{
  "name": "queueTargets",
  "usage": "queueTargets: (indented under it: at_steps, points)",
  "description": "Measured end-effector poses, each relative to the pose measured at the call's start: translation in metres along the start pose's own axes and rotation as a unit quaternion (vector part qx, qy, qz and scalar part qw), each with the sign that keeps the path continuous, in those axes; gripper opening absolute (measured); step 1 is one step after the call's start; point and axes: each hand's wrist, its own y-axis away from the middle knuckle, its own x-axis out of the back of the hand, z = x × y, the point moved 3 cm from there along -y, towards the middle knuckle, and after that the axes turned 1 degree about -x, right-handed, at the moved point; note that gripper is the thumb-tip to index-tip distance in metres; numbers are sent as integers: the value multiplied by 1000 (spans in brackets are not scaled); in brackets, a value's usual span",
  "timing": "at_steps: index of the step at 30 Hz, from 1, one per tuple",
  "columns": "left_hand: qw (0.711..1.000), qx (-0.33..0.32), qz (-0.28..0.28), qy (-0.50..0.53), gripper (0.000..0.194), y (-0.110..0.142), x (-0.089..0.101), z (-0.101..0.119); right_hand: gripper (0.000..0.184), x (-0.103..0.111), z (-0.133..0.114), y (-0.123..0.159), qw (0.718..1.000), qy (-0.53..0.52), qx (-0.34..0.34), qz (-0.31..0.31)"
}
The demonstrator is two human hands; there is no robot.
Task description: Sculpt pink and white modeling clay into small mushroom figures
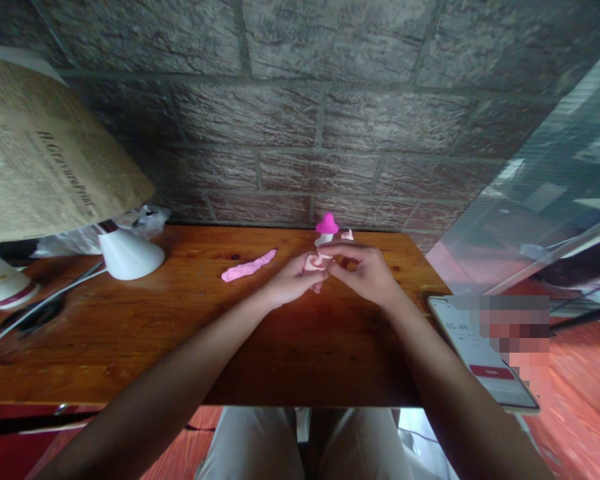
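Note:
In the head view, my left hand (pixel 295 279) is closed around a lump of pale pink material that looks like modelling clay (pixel 314 263). My right hand (pixel 360 268) meets it from the other side, its thumb and index finger pinching the same lump. Just beyond my fingertips stands a small mushroom-like figure (pixel 327 225) with a bright pink cap and a whitish stem; whether it touches my hands I cannot tell. A small pale pink piece (pixel 347 235) lies behind my right hand. Left of my hands, a long flattened pink strip (pixel 249 265) rests on the table.
The wooden table (pixel 190 333) meets a brick-patterned wall (pixel 290 113). At left are a lamp (pixel 130 253) with a newsprint shade, a paper cup (pixel 3 280), black-handled scissors (pixel 35 317) and clear plastic (pixel 150 220). A phone (pixel 480 353) lies at the right edge.

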Motion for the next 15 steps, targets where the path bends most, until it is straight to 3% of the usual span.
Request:
queueTargets:
  at_steps: [15]
  points:
    - [999,12,3,31,11,0,-2,0,26,-5,2,1,999,-39,-8,-37]
